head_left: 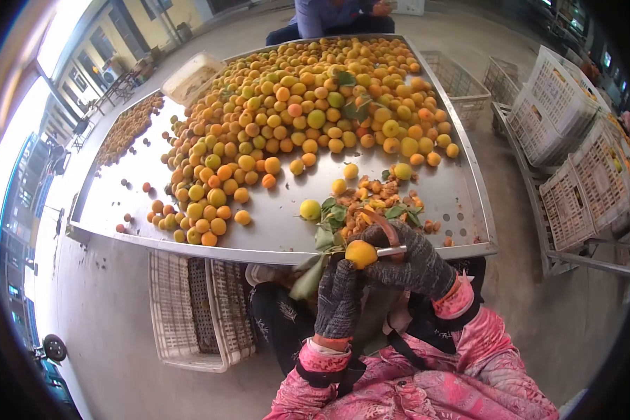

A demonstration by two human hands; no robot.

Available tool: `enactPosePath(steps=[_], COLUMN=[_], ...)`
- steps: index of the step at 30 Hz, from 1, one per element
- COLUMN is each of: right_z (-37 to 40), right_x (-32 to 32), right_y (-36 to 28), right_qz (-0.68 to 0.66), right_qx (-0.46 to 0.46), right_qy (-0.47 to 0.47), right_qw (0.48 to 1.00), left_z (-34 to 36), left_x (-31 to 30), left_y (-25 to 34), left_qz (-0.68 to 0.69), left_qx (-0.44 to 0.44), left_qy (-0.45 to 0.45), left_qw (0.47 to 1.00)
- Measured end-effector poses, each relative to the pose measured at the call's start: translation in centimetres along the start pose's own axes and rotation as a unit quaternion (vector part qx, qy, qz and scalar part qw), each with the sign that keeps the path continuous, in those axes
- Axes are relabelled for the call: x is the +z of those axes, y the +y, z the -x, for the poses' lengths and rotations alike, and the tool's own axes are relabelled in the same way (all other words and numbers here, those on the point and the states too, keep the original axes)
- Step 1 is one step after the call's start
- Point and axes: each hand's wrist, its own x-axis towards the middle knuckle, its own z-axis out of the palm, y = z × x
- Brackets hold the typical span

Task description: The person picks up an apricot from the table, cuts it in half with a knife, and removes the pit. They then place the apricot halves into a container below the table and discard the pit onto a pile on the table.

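My left hand [337, 299], in a dark grey knit glove, grips a yellow-orange apricot [360, 253] just past the near edge of the metal table [287, 256]. Against the fruit's right side is my right hand [421, 262], also gloved, its fingers closed around a small tool [392, 250] with a shiny metal tube and a curved brown strip. What kind of tool it is I cannot tell. Beyond my hands lies a heap of brownish fruit scraps [371, 203] mixed with green leaves [325, 234]. A greener apricot [310, 209] rests left of that heap.
A large pile of apricots [294, 105] covers the table's far part, and small brown pits [129, 129] lie at its left. A pale tub [191, 77] stands on the left edge. White crates [189, 308] sit below and at right [560, 105]. Another person [322, 17] sits opposite.
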Motion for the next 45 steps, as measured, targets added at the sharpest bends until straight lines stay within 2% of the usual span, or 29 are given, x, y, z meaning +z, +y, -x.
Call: enactPosePath(steps=[1,2,4,5,6,7,9,11,12,14,15,17,18,19,21,22,24,25,27,31,33,37,40,42,43,45], right_z=[0.1,0.4,0.9,1.1,1.5,1.8,1.7,1.7,1.9,2.3,2.4,2.8,2.9,3.0,3.1,3.2,3.5,3.6,3.7,3.7,3.8,3.8,3.8,3.8,3.8,3.8], right_x=[0.4,0.6,1.1,1.1,1.1,1.1,0.8,0.6,0.6,0.6,0.5,0.2,0.1,0.1,0.1,0.1,0.3,0.4,0.7,-0.8,-1.8,-2.1,-0.8,0.3,0.5,0.8], right_y=[1.5,1.6,1.1,1.0,0.9,0.8,0.4,0.1,0.0,-0.3,-0.2,0.4,0.7,0.9,1.3,1.5,1.9,1.8,1.5,1.7,0.9,1.7,2.1,2.8,2.7,2.2], right_qz=[0.02,0.022,0.162,0.163,0.035,-0.094,-0.07,-0.028,-0.026,0.055,0.154,0.158,0.163,0.162,0.377,0.377,0.142,0.142,-0.095,-0.127,-0.068,-0.033,-0.005,0.042,0.042,-0.105], right_qx=[-0.041,-0.041,-0.071,-0.071,-0.006,0.059,0.062,0.069,0.07,0.082,0.025,0.024,0.022,0.022,-0.066,-0.066,0.097,0.097,0.142,0.142,0.192,0.191,0.155,0.056,0.056,0.146], right_qy=[0.021,0.019,0.052,0.052,0.038,0.024,0.025,0.024,0.03,0.038,0.057,0.06,0.061,0.063,0.105,0.108,0.145,0.146,0.177,0.106,-0.002,-0.003,0.042,0.159,0.158,0.234], right_qw=[0.999,0.999,0.983,0.983,0.999,0.994,0.995,0.997,0.997,0.994,0.986,0.985,0.985,0.985,0.918,0.917,0.974,0.974,0.969,0.976,0.979,0.981,0.987,0.985,0.985,0.955], left_z=[0.3,0.6,1.0,1.1,1.2,1.2,1.2,1.3,1.3,1.0,0.9,0.8,0.8,0.8,0.9,0.9,1.1,1.2,1.2,0.9,1.0,1.2,1.4,1.3,1.2,0.9], left_x=[-0.5,-0.8,-0.4,-0.2,-0.2,-0.4,-0.5,-0.8,-0.9,-1.2,-1.2,-1.2,-1.0,-0.8,-0.4,0.0,0.6,0.8,1.0,0.0,-0.7,-0.6,-0.1,0.4,0.8,1.5], left_y=[-0.6,-1.0,0.1,0.7,1.1,1.5,2.4,3.2,2.9,1.8,1.6,1.4,1.4,1.5,1.1,1.1,1.1,0.8,0.3,1.4,1.0,1.5,0.2,-0.1,0.1,1.0], left_qz=[0.013,0.026,0.031,0.034,0.035,0.05,0.068,0.022,0.023,-0.136,-0.135,-0.323,-0.323,-0.35,-0.381,-0.381,-0.339,-0.339,-0.204,-0.265,-0.111,-0.077,-0.025,0.018,0.018,0.082], left_qx=[-0.02,-0.04,-0.023,-0.007,-0.007,-0.012,-0.019,0.007,0.006,0.136,0.135,0.281,0.28,0.27,0.254,0.255,0.232,0.232,0.169,0.145,0.007,-0.037,-0.023,-0.074,-0.074,-0.111], left_qy=[0.025,0.049,0.052,0.054,0.053,0.047,0.037,-0.067,-0.072,-0.086,-0.087,-0.088,-0.09,-0.098,-0.091,-0.094,-0.062,-0.062,-0.064,-0.117,-0.164,-0.166,-0.124,-0.075,-0.074,-0.022], left_qw=[0.999,0.998,0.998,0.998,0.998,0.998,0.997,0.997,0.997,0.978,0.978,0.9,0.9,0.892,0.884,0.884,0.91,0.91,0.962,0.946,0.98,0.982,0.992,0.994,0.994,0.99])
